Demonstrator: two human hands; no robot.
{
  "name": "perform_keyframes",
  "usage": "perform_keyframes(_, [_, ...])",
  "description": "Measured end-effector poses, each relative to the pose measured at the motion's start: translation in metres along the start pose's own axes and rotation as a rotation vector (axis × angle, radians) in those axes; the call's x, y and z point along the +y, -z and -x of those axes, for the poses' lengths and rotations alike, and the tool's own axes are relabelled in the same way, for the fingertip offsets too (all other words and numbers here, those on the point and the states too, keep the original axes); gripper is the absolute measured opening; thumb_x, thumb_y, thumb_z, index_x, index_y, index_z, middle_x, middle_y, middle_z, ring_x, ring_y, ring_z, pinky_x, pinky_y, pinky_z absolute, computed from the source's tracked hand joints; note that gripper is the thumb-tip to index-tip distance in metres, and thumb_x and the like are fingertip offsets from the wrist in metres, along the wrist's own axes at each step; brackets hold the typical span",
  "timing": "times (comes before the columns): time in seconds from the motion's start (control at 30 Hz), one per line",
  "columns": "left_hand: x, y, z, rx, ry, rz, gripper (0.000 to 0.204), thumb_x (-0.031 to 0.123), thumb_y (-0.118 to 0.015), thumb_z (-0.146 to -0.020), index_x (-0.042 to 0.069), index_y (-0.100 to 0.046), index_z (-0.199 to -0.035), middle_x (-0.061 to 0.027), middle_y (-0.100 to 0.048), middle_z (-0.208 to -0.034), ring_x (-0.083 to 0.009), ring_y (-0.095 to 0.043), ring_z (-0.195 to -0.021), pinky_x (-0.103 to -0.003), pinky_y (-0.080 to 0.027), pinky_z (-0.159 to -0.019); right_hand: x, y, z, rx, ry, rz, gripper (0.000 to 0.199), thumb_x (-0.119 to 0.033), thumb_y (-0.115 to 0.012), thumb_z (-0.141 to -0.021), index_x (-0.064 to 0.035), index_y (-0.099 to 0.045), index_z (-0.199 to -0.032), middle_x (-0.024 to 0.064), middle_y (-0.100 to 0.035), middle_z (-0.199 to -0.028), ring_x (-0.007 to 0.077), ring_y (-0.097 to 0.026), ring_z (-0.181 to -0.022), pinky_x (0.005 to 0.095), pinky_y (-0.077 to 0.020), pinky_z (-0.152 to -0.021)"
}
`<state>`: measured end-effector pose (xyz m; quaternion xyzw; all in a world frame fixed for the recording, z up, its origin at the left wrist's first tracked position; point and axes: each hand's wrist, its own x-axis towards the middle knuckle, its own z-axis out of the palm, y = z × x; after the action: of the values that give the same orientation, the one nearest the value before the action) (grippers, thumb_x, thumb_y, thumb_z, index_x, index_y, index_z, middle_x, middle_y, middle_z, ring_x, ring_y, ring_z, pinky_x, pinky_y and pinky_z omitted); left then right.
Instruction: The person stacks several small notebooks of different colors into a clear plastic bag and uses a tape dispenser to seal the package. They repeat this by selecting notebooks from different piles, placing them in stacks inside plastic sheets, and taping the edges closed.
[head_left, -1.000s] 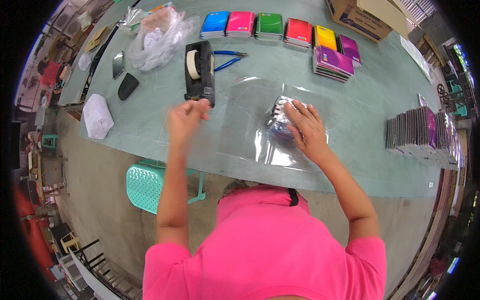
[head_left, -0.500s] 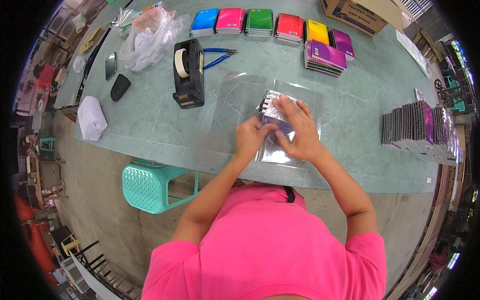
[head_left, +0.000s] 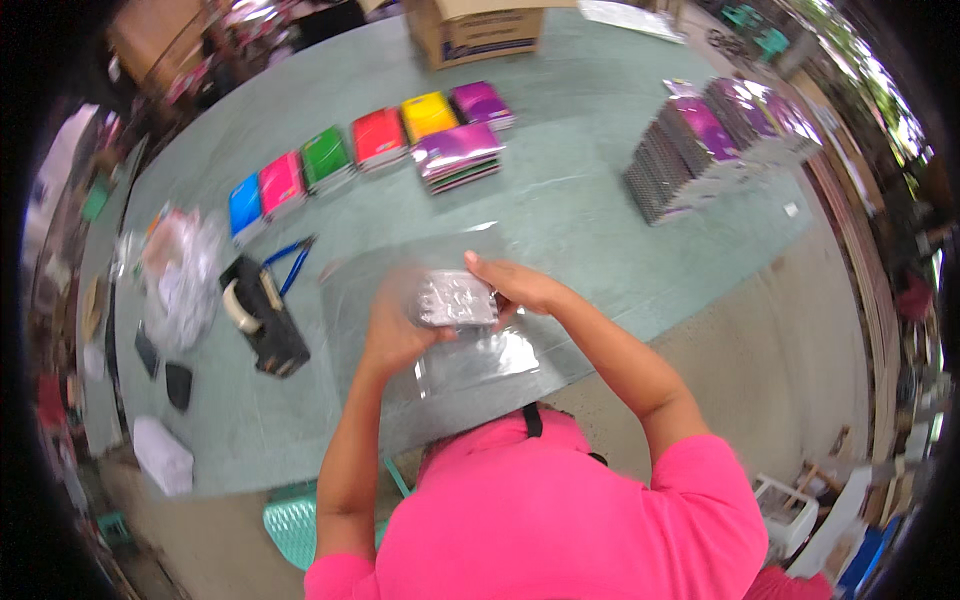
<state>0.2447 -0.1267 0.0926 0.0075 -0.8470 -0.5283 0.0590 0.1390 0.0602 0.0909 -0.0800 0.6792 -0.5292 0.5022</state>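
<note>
Together, the left hand and right hand grip a small silvery packet, fingers closed on its two ends, over clear plastic sheets near the table's near edge. Left of them stands a black tape dispenser; coloured booklet stacks lie farther off.

counter: pale green, wide | far edge: cardboard box | row of coloured stacks, blue to purple | right: grey-purple pile | left: black tape dispenser, blue pliers, crumpled plastic bags | near edge: clear plastic sheets
</note>
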Motion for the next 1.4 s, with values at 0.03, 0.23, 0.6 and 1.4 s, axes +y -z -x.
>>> perform_keyframes(0.03, [0.013,-0.011,-0.014,-0.042,-0.195,-0.137,0.071,0.011,-0.08,-0.049,0.008,-0.053,-0.114,-0.0073,-0.056,-0.109,-0.0269,-0.05,-0.107,-0.039,-0.039,-0.092,0.01,0.013,0.008,0.034,0.068,-0.072,0.064,-0.059,-0.038,-0.089,-0.0034,-0.059,-0.112,0.0096,-0.062,-0.104,0.0229,-0.06,-0.09,0.039,-0.0467,-0.081])
perform_keyframes(0.23, [0.127,-0.088,-0.096,0.127,-1.064,-0.484,0.038,0.01,-0.061,-0.071,0.011,-0.056,-0.108,-0.0066,-0.056,-0.107,-0.0272,-0.05,-0.104,-0.042,-0.035,-0.092,-0.007,0.102,0.118,0.402,0.711,-0.283,0.051,-0.043,-0.055,-0.087,-0.0039,-0.053,-0.121,0.0088,-0.056,-0.116,0.0166,-0.052,-0.105,0.0326,-0.0439,-0.088])
perform_keyframes(0.6, [0.19,-0.259,-0.24,-0.096,-1.063,-0.315,0.056,0.002,-0.053,-0.076,0.008,-0.04,-0.13,-0.0232,-0.039,-0.132,-0.0361,-0.042,-0.122,-0.043,-0.041,-0.096,-0.023,0.277,0.193,1.533,0.728,0.57,0.054,-0.037,-0.069,-0.078,-0.0028,-0.055,-0.118,0.0145,-0.053,-0.12,0.0275,-0.051,-0.111,0.0401,-0.0386,-0.096])
perform_keyframes(1.4, [-0.232,0.312,-0.168,0.507,0.663,-0.809,0.053,0.038,-0.07,-0.072,-0.007,-0.061,-0.098,-0.0281,-0.061,-0.098,-0.0385,-0.06,-0.095,-0.044,-0.048,-0.081,-0.024,0.19,0.077,1.836,0.716,1.191,0.041,-0.026,-0.062,-0.084,-0.0187,-0.054,-0.124,0.0092,-0.033,-0.141,0.0312,-0.029,-0.13,0.0492,-0.0242,-0.105])
